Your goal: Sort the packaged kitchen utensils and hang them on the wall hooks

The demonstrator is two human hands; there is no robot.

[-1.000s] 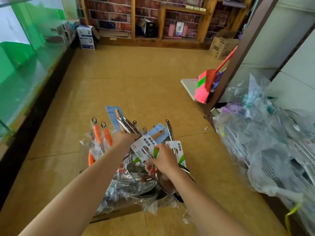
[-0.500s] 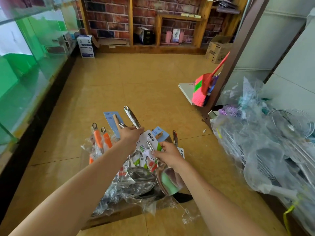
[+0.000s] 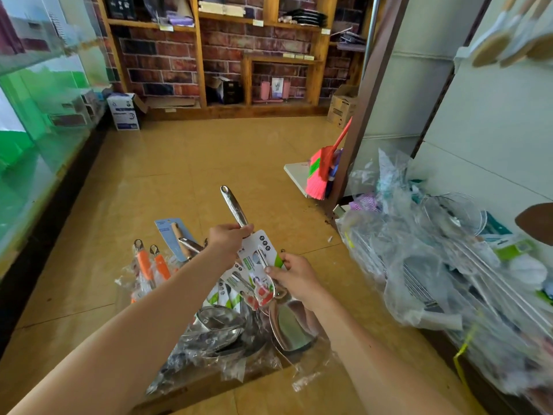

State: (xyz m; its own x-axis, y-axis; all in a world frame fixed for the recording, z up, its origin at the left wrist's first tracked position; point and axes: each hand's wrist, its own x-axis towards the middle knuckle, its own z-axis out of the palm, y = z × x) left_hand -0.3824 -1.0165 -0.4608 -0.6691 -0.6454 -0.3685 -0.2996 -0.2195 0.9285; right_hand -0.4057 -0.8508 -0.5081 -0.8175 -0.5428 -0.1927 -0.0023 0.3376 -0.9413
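1. Steel utensil [image 3: 235, 208] – held in mid-air in front of the person, above the floor pile. Handle points up and away, and the broad steel head is low, just over the pile.
2. Card label [image 3: 254, 253] wraps the shaft below the handle. It is white with green and red print, too small to read.
3. Left hand [image 3: 226, 239]: fingers curled tight round the handle, just above the card.
4. Right hand [image 3: 296, 275]: thumb and fingers pinch the card's right edge lower on the same utensil, near the head.
5. Pile of packaged utensils [image 3: 218, 324] sits directly under the hands: steel ladles and scoops in clear plastic on the tan floor [image 3: 179, 175].
6. Left of the pile are two orange-handled tools [image 3: 145, 263]. Behind them is a wooden-handled tool [image 3: 176, 235] on a blue card.
7. Right side – a large plastic-wrapped heap [image 3: 419, 265] of wire and steel goods against the white wall panel.
8. Pink broom [image 3: 318, 175] leans at the brown post beyond the heap.
9. Far end has wooden shelves [image 3: 197, 70] on brick, with a white box [image 3: 124, 113] at the left corner.
10. Glass counter [image 3: 36, 130] runs along the left.
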